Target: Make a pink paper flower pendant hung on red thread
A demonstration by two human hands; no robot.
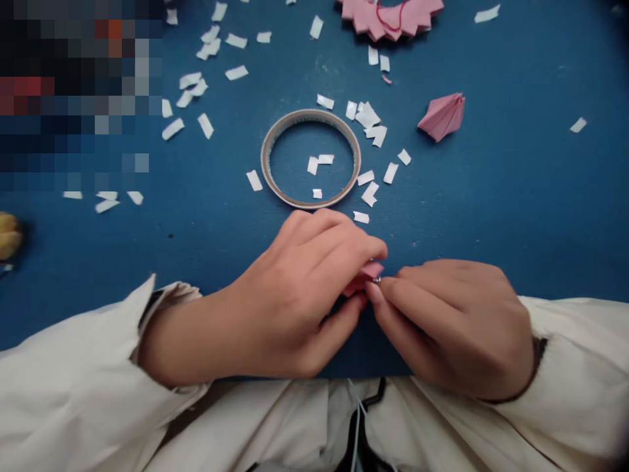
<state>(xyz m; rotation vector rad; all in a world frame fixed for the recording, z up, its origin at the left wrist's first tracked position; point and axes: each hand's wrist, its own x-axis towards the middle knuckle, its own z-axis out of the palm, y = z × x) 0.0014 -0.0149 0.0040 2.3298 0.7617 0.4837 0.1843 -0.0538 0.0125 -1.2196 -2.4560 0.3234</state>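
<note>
Closest to the camera, cream sleeves (73,373) lead to the two hands, which meet just above the near edge of the blue counter (515,196). The left hand (299,295) is curled, thumb and fingers pinched on a small pink folded paper piece (366,275); the right hand (452,321) pinches the same piece from the other side, fingertips touching it. Only a corner of the paper shows between the fingertips, and a tiny glint sits there, too small to identify.

The piece looks very light and thin, stiffened only by its creases, so it would likely crush or unfold under a hard squeeze. A light pinch along the folded edges, as both hands have it, seems the safest hold; the open flaps would probably bend or tear.

Just beyond the hands lies a nearly spent tape ring (310,158), flat on the counter, with white paper scraps (373,124) inside and all around it. Farther right rests another pink folded unit (442,116), apart from everything else. At the far edge sits a pink cluster of joined folded pieces (393,16) with a red thread across it.
</note>
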